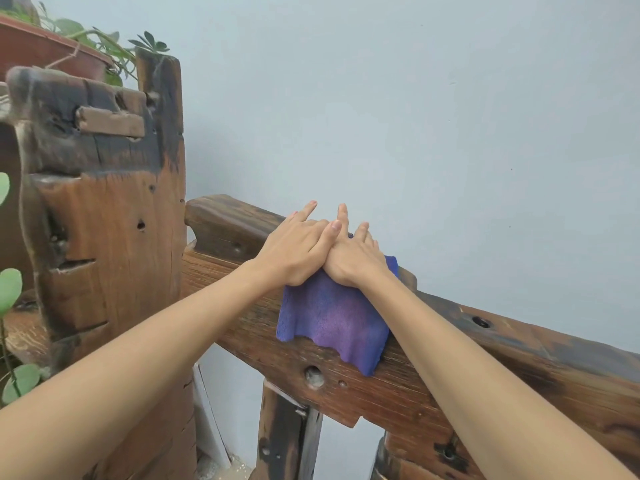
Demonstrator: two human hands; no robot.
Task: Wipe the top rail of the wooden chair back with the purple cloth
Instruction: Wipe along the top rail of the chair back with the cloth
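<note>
Purple cloth [336, 317] drapes over the top rail [485, 344]; left hand [294, 251] and right hand [353, 259] press it flat, fingers spread, mid-wipe; next, slide it along the rail

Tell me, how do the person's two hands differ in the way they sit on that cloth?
The left hand lies partly over the right hand, which sits underneath it. The right hand rests squarely on the purple cloth, while the left hand reaches only its left edge, with fingers over bare rail. Both lie flat, palms down, fingers pointing toward the wall; neither has a closed grip.
</note>
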